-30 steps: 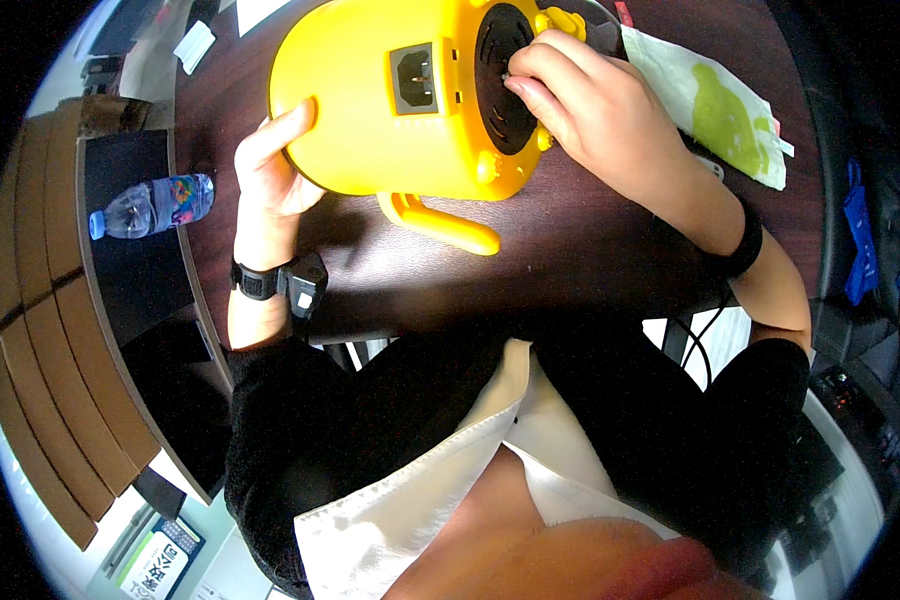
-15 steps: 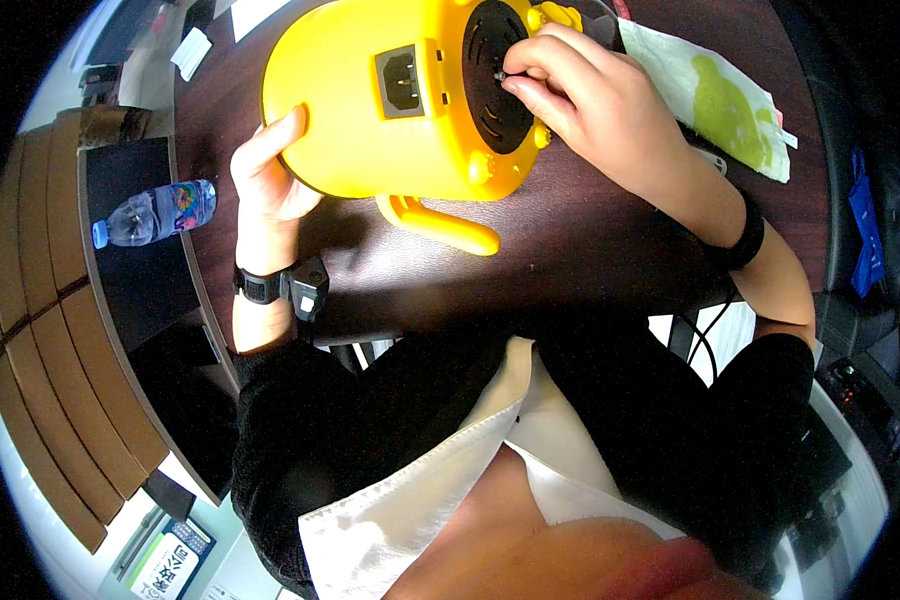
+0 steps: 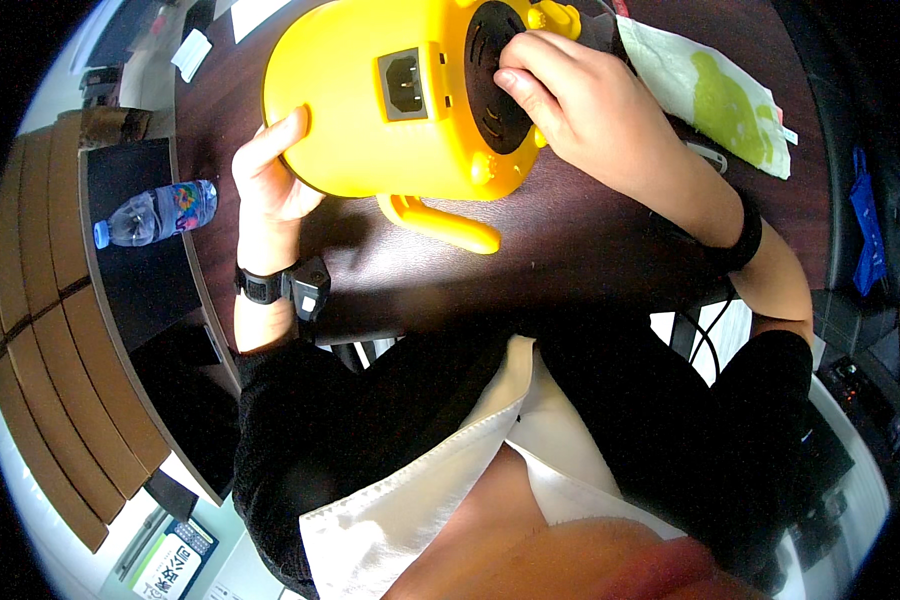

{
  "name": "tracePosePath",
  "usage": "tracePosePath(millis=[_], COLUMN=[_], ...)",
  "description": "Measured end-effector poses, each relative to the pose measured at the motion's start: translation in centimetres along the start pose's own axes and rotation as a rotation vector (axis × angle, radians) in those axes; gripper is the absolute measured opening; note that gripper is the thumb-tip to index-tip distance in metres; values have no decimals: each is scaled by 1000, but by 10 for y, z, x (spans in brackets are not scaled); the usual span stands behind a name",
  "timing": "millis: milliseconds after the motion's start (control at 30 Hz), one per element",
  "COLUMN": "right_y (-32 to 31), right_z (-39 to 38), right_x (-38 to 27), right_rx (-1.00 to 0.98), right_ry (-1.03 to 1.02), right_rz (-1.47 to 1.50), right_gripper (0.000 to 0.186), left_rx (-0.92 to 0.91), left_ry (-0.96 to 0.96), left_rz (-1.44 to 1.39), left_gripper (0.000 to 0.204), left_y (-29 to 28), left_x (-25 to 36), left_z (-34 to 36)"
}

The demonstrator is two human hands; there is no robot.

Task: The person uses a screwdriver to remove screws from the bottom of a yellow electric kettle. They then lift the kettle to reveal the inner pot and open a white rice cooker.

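Yellow cooker (image 3: 370,100) tipped on its side on the tabletop (image 3: 570,250); left hand (image 3: 270,175) cups its wall steadying it, right hand (image 3: 580,105) pinches at its black base.

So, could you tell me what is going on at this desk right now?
A person is handling a yellow appliance tipped on its side on the dark table. The left hand steadies its body, while the right hand has fingers on the black round underside. A water bottle lies off to the left.
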State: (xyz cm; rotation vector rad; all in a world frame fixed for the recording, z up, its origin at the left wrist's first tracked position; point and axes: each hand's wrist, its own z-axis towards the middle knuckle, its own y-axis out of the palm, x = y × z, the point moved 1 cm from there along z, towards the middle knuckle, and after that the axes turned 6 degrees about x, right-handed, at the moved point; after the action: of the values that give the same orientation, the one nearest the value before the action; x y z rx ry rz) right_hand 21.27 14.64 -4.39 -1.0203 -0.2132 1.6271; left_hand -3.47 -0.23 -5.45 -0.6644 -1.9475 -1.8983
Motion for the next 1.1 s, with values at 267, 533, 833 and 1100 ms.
tracePosePath(millis=[267,533,833,1100], right_y=[-10,8,-11,-3], right_z=[3,-2,-3,-4], right_x=[-3,3,-1,-1], right_rx=[-94,-13,-71,-8], right_ry=[-61,86,68,-48], right_rz=[-52,104,127,-33], right_gripper=[15,17,12,11], left_rx=[-8,-22,22,14], left_ry=[-1,-26,-11,-2], left_rz=[-16,-8,7,19], left_gripper=[43,43,43,43], left_y=[1,3,5,7], left_x=[-1,0,-2,-3], left_z=[0,2,1,1])
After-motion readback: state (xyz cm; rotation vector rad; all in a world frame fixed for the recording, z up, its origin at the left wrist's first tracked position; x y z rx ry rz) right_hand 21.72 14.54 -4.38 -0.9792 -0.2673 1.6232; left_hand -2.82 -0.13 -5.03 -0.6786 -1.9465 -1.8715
